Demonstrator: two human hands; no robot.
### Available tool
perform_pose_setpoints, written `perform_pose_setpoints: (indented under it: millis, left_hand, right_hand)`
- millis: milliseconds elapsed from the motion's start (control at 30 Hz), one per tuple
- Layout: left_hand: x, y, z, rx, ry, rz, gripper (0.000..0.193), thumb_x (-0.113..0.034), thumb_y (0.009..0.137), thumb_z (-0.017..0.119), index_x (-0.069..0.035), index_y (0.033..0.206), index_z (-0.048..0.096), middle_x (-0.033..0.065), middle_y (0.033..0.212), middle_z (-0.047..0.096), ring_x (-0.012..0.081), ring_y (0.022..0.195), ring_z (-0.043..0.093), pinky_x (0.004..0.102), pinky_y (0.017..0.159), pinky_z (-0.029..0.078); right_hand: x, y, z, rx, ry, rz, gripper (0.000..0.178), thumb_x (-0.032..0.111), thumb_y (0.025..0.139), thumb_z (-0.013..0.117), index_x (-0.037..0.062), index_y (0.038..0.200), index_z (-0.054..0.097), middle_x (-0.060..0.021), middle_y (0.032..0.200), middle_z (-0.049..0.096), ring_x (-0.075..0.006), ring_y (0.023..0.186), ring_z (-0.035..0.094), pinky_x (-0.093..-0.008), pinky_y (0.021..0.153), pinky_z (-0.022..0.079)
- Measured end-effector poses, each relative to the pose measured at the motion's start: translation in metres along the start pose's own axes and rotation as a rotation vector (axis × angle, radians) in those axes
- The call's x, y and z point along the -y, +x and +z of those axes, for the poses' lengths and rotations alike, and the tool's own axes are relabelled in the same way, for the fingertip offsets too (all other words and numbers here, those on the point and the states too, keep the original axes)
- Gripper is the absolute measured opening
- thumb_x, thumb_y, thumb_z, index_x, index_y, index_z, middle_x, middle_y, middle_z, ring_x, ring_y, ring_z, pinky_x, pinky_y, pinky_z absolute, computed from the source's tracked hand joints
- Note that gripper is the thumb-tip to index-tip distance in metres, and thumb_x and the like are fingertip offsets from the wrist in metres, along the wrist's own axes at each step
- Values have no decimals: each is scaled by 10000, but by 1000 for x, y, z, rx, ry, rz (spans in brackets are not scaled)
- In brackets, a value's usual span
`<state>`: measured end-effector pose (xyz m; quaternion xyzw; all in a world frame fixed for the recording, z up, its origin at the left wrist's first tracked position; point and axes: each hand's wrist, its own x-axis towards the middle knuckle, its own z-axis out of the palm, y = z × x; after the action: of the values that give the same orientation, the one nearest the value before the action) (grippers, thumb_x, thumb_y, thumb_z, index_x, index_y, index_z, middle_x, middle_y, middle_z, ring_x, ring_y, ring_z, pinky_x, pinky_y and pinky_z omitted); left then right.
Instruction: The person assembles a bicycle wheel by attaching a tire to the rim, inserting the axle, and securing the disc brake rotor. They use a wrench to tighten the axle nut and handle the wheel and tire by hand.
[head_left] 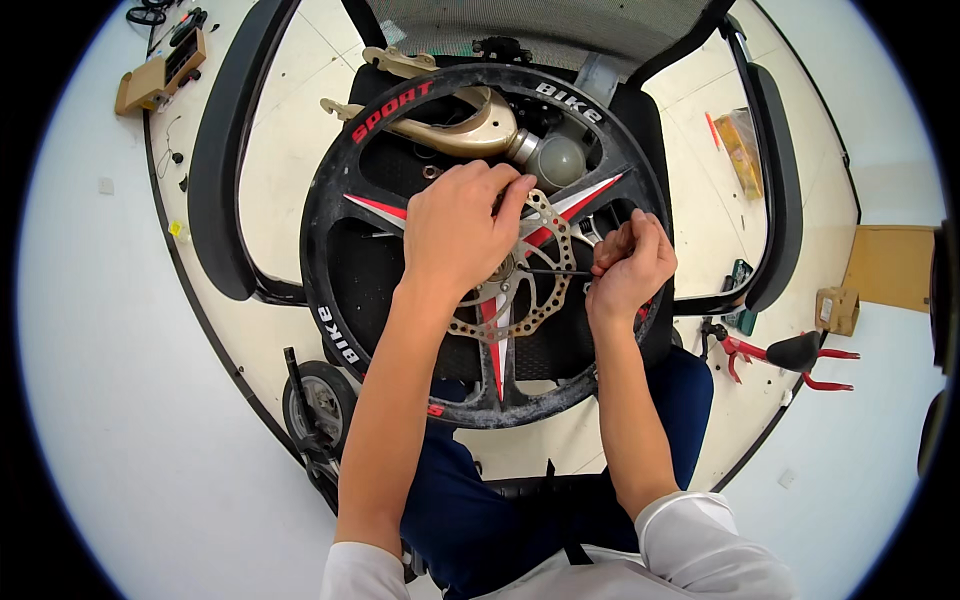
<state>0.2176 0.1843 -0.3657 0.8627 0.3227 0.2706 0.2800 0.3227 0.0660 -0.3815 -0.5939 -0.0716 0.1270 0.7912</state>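
A black bicycle wheel (319,215) with red-and-white spokes lies flat on a chair seat. At its hub sits a silver brake disc (528,324) with a perforated rim. My left hand (462,222) is bent over the disc's upper left edge, thumb and fingers closed there; its fingertips are partly hidden. My right hand (632,262), right of the hub, pinches a thin dark hex key (558,272), whose shaft points left across the disc toward the hub. A silver tool (588,232) shows beside that hand.
A gold bicycle fork (470,132) and a grey rounded object (558,162) lie beyond the wheel's far spokes. Armrests (222,150) flank the seat. A small wheel (318,400) stands at left; a red frame part (765,352) and carton (838,310) are at right.
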Motion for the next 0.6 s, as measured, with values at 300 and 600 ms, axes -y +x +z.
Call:
perform_pose_setpoints:
  millis: [300,600]
  left_hand:
    - [5,-5,2,13,-41,28,173,-254,851,668,-97,873,737,58,676,583,244,631,591,351,568,453]
    - [9,-1,2,34,-62,3,179,-256,842,672,-98,879,750,64,682,603,251,611,596,355,555,452]
  right_hand:
    - [1,5,3,75,14,-120,340,48,903,533,35,583,419,14,485,369,-46,361,297,-228,334,232]
    - [-3,14,8,121,-88,-148,379,21,902,579,82,580,388,41,477,318,-45,365,239,-236,345,185]
